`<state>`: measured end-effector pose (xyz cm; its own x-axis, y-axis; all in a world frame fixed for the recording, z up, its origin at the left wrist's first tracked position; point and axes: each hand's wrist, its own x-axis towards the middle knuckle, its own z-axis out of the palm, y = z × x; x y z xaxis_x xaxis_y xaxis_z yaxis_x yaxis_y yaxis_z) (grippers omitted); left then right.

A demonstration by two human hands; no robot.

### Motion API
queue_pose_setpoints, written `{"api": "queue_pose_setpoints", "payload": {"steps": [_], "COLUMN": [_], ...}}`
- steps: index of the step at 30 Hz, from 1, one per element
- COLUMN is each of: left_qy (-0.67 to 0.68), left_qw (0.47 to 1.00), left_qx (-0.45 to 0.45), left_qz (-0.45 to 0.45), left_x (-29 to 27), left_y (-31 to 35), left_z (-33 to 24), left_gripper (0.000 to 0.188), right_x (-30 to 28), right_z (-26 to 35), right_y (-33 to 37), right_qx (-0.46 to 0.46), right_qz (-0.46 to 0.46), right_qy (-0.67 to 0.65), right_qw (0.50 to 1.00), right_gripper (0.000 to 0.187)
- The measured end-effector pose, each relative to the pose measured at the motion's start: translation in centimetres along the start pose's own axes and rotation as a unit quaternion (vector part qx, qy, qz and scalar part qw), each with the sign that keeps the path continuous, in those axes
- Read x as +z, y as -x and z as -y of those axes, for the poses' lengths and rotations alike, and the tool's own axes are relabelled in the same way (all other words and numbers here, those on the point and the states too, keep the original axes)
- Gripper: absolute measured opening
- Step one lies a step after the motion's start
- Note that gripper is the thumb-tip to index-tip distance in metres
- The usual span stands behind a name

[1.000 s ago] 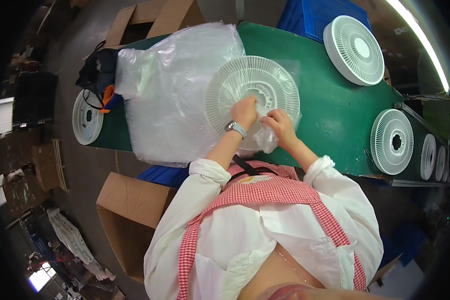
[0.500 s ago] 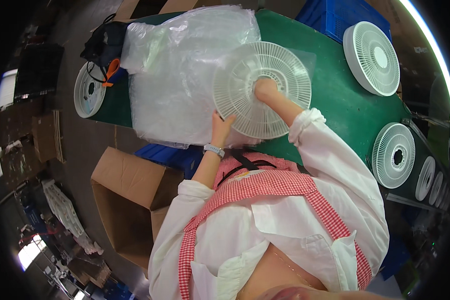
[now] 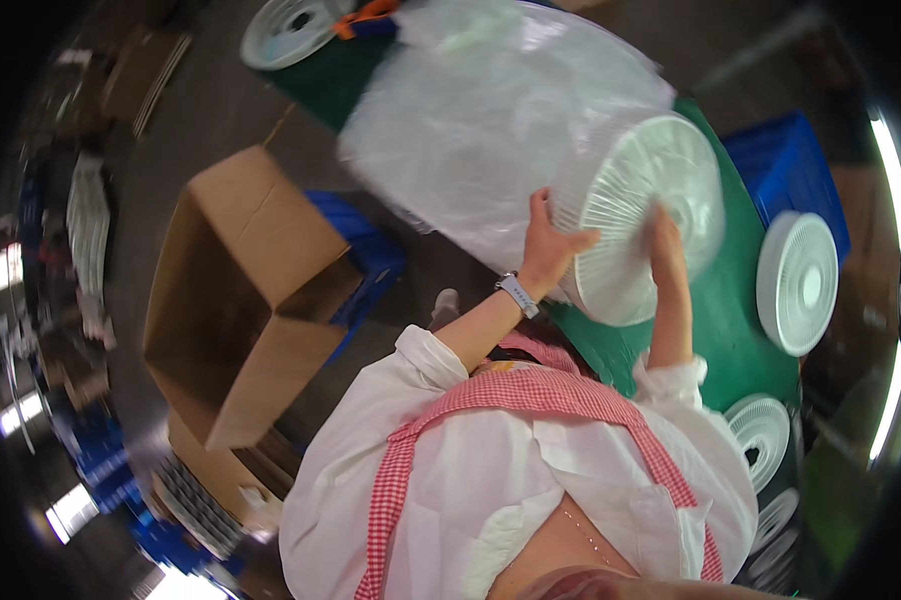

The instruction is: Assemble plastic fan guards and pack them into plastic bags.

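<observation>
A round white fan grille [image 3: 625, 285] is tilted up at the right part of the green table [image 3: 610, 350], with shiny clear plastic over it. My left hand [image 3: 555, 243] grips its left rim, thumb on the ribbed face and fingers behind; a pale watch is on that wrist. My right hand [image 3: 664, 245] is at the middle of the grille, its fingers smeared by motion, so their closing is unclear. Left of the grille lies a wide pile of clear plastic bags [image 3: 470, 130], overhanging the table's near edge.
An open cardboard box [image 3: 270, 215] stands at the left beside a blue crate [image 3: 375, 255]. At the right are another blue crate [image 3: 795, 165], a white grille [image 3: 800, 285] and further grilles [image 3: 765, 430]. A white round part [image 3: 270, 38] and an orange-handled object [image 3: 367, 15] are at far left.
My view has swung, so the table sits further right. The grille has gone from nearly flat to tilted up. My right hand, a fist at its centre before, is now blurred there.
</observation>
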<state>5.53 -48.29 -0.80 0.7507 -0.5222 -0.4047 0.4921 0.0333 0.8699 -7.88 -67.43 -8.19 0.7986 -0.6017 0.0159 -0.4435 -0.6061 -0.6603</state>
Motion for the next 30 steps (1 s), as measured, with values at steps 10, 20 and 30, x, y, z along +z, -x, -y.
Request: {"api": "queue_pose_setpoints", "payload": {"steps": [10, 20, 30], "left_qy": [-0.116, -0.115, -0.353], "left_qw": [0.872, 0.711, 0.704], "left_qx": [0.389, 0.465, 0.043], "left_qz": [-0.272, -0.514, -0.614], "left_x": [-31.0, -54.0, -67.3], "left_y": [16.0, 30.4, 18.1], "left_z": [-11.6, -17.2, -11.9], "left_gripper": [0.102, 0.084, 0.085], "right_x": [10.1, 42.5, 51.6], "right_z": [38.7, 67.7, 59.8], "right_y": [3.5, 15.7, 16.8], "right_qx": [0.044, -0.163, -0.208], "right_qz": [0.205, 0.299, 0.267], "right_qy": [-0.344, -0.481, -0.08], "right_qw": [0.915, 0.808, 0.937], "right_gripper": [0.023, 0.031, 0.037]}}
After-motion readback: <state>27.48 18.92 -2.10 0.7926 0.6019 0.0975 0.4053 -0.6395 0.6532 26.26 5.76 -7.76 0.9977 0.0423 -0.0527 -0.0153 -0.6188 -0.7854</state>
